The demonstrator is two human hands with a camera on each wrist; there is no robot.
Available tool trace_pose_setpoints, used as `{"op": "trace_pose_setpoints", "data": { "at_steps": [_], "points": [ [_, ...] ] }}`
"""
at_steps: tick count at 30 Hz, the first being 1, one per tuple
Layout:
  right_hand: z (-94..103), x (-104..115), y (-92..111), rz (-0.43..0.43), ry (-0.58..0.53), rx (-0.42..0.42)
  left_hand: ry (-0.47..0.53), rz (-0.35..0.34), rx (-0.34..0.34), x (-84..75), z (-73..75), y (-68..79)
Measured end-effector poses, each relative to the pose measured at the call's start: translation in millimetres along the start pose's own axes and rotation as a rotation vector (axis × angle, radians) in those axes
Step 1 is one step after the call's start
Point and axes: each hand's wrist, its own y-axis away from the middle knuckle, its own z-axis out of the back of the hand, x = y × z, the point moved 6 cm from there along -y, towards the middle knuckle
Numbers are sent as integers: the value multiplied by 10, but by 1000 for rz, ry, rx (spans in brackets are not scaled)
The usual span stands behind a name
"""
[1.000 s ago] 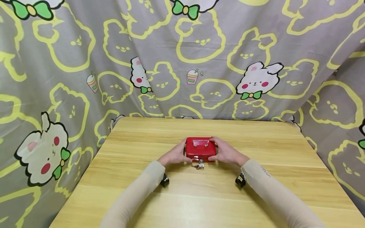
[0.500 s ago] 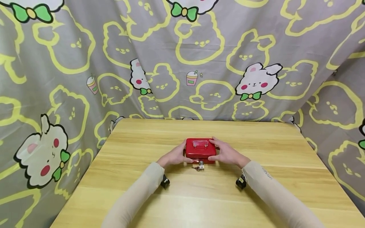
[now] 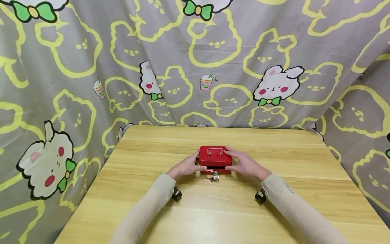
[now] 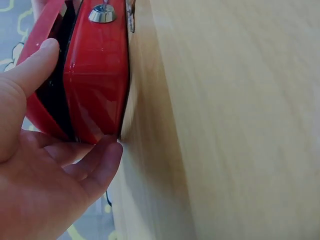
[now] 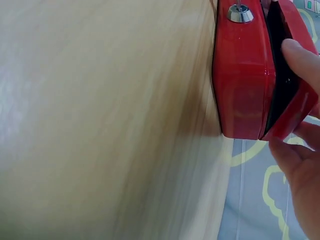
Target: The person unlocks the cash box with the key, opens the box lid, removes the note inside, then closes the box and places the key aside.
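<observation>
A red metal cash box (image 3: pixel 223 171) stands on the table with its lid (image 3: pixel 215 160) raised a little at the front. A dark gap shows between lid and base in both wrist views. My left hand (image 3: pixel 188 165) holds the left end, its thumb (image 4: pixel 42 62) at the lid's front edge and its fingers against the side of the box. At the right end, my right hand (image 3: pixel 246 165) grips the lid with its thumb (image 5: pixel 300 57) on the front edge. Keys (image 3: pixel 211 179) hang by the silver lock (image 4: pixel 102 14) on the front.
The box rests on a pale wooden table (image 3: pixel 195 210), towards its far side. A grey curtain (image 3: pixel 182 78) with cartoon rabbits surrounds the table at the back and sides. A black wrist camera (image 3: pixel 176 194) sits below the left hand, another wrist camera (image 3: pixel 260 196) below the right.
The cash box lid has risen at its front edge, and a dark gap has widened beneath it. Both thumbs have moved up with the lid. The base stays in place.
</observation>
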Motion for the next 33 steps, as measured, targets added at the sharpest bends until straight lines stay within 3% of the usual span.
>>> {"op": "trace_pose_setpoints", "data": {
  "at_steps": [8,16,23,28,33],
  "points": [
    [109,-17,-11,40,-37,-121,41,71,-57,0,85,32],
    [233,-32,-94,38,-94,-222,74,19,-85,-28,193,-14],
    [273,-62,-156,32,-197,-235,60,9,-126,-31,249,-70],
    [287,-87,-193,25,-161,-252,77,11,-161,-16,270,-100],
    [286,-127,-233,-11,-208,-270,105,-3,-131,-5,219,-123]
  ]
}}
